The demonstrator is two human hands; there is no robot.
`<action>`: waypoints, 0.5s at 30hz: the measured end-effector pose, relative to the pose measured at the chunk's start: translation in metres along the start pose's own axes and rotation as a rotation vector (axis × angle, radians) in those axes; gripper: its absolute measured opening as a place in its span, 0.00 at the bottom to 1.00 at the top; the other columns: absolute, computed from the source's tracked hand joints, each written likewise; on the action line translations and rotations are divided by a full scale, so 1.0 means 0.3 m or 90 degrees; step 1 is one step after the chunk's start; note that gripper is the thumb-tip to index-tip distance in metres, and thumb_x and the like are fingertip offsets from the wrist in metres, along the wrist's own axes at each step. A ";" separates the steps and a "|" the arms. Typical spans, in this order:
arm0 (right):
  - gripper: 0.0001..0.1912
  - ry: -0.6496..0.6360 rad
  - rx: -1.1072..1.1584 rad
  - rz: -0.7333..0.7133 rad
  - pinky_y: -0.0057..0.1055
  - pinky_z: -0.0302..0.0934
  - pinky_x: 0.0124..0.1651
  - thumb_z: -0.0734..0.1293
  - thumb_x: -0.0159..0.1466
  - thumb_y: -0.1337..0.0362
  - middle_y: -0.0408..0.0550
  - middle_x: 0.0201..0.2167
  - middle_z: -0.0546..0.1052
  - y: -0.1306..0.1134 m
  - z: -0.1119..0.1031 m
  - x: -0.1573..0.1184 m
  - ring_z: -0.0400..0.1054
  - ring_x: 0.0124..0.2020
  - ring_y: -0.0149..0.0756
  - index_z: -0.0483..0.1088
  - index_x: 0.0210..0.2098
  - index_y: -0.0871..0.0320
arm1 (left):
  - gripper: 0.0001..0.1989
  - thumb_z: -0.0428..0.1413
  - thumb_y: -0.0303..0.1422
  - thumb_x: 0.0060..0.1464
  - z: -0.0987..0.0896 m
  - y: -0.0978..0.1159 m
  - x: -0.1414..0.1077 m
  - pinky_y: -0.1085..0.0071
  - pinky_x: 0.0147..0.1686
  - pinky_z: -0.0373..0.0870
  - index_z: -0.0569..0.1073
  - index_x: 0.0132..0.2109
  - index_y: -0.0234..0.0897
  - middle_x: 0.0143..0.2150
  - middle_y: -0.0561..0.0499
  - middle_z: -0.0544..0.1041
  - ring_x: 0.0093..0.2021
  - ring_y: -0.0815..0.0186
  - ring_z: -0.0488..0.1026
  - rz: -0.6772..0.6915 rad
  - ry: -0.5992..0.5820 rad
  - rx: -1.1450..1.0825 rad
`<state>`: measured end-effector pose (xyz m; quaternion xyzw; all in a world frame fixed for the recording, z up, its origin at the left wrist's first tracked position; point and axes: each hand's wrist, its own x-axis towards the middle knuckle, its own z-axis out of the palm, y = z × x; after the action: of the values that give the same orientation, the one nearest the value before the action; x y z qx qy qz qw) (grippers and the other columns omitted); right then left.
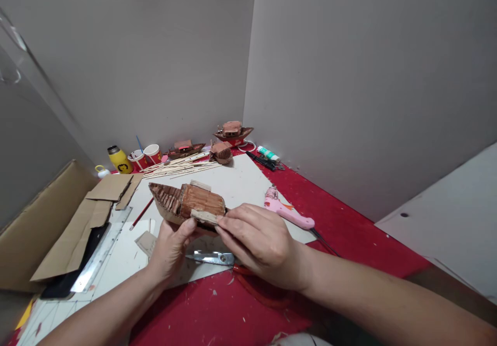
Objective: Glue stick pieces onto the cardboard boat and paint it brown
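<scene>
My left hand [169, 250] grips a small brown model boat [202, 199] from below, its thumb up against the near side. The boat has a pointed, ribbed bow at the left and a rounded brown roof over its middle. My right hand [267, 240] is closed, with fingertips pinching the right end of a short pale strip [204, 216] along the roof's near edge. A similar pale strip [201, 185] sits on the far edge. Beneath my hands lie scissors [212, 257] with red handles, partly hidden by my right hand.
A pink glue gun [289, 212] lies right of the white board [248, 180]. Thin wooden sticks [178, 166], paper cups [152, 153], a yellow bottle [119, 159] and other model boats [233, 131] stand behind. Cardboard pieces [73, 232] and a clear ruler [101, 250] lie left.
</scene>
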<state>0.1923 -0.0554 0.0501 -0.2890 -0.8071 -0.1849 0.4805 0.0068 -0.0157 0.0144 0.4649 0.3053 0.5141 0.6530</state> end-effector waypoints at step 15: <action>0.07 -0.025 0.013 -0.004 0.34 0.70 0.33 0.64 0.68 0.73 0.55 0.31 0.80 0.012 -0.002 0.000 0.72 0.31 0.37 0.72 0.44 0.66 | 0.28 0.67 0.40 0.50 0.000 0.014 0.008 0.65 0.47 0.76 0.74 0.58 0.40 0.51 0.44 0.82 0.50 0.57 0.78 0.005 0.016 -0.024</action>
<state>0.1950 -0.0529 0.0504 -0.2852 -0.8191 -0.1727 0.4668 0.0059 -0.0132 0.0185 0.4469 0.3020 0.5279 0.6561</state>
